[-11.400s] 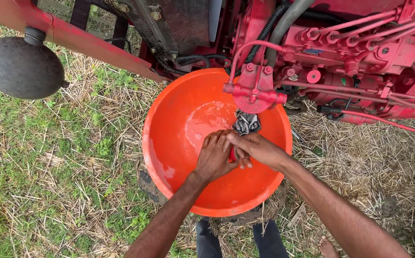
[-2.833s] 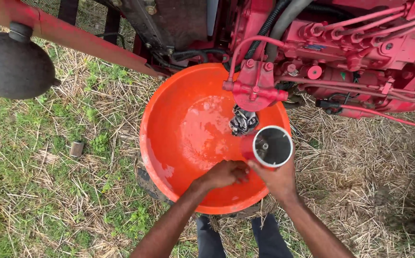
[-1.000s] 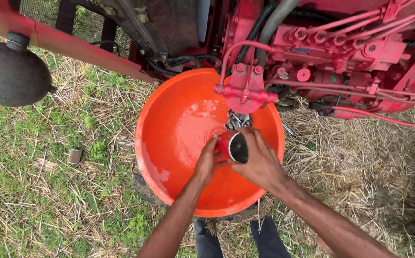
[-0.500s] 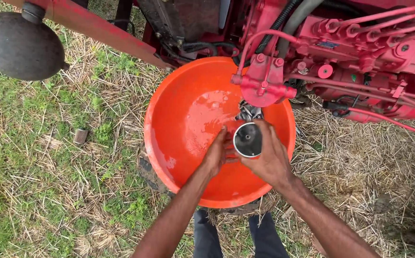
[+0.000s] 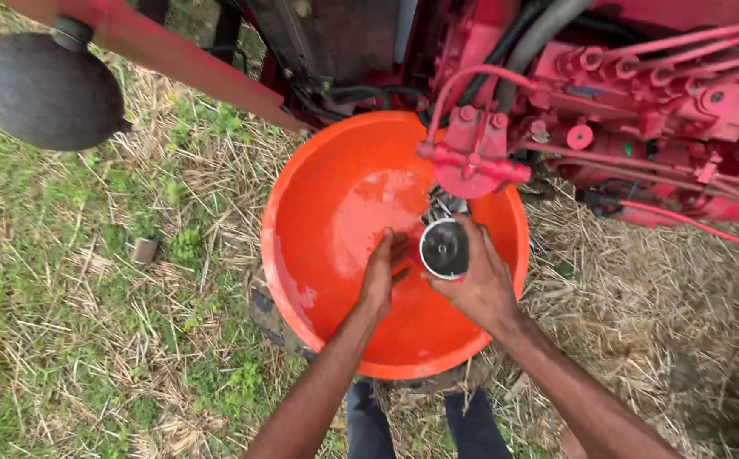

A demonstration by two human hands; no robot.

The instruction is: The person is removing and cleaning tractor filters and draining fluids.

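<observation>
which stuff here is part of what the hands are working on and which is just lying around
In use:
- metal cup, held by right hand
- left hand
- orange basin
- red engine fitting

Lying about:
- small block on the grass
- dark round knob

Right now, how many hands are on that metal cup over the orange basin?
2. The right hand grips the metal cup from its right side; the left hand touches its left side. Both are above the orange basin, below the red housing. No other hands show.
</observation>
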